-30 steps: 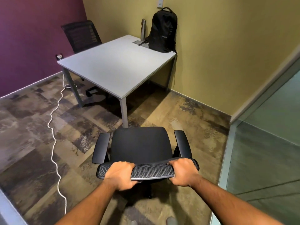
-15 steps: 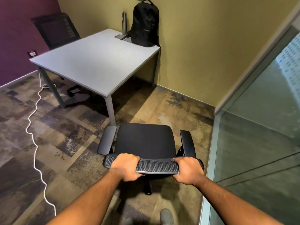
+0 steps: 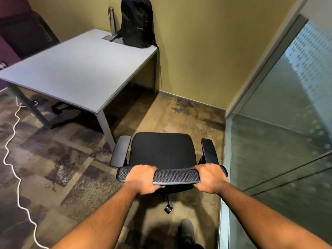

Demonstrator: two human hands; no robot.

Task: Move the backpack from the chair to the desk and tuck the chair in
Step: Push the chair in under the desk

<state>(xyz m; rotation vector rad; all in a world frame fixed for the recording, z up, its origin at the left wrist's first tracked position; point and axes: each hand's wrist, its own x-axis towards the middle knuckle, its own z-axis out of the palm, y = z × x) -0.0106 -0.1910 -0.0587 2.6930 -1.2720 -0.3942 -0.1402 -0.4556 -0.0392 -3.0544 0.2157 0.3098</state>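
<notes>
A black backpack (image 3: 137, 24) stands upright at the far right corner of the grey desk (image 3: 71, 72), leaning on the yellow wall. The black office chair (image 3: 162, 150) with two armrests stands on the floor to the right of the desk's near leg, its seat bare. My left hand (image 3: 142, 178) grips the left part of the mesh backrest's top edge. My right hand (image 3: 209, 177) grips its right end. The chair's base is mostly hidden; one castor shows below the seat.
A metal bottle (image 3: 112, 20) stands left of the backpack. A second dark chair (image 3: 27, 35) sits behind the desk's far side. A white cable (image 3: 12, 159) snakes over the carpet at left. A glass partition (image 3: 280, 141) runs close along the chair's right.
The chair and my view have shifted right, toward the glass partition; the chair now stands right of the desk's near leg. Both hands keep their grip on the backrest.
</notes>
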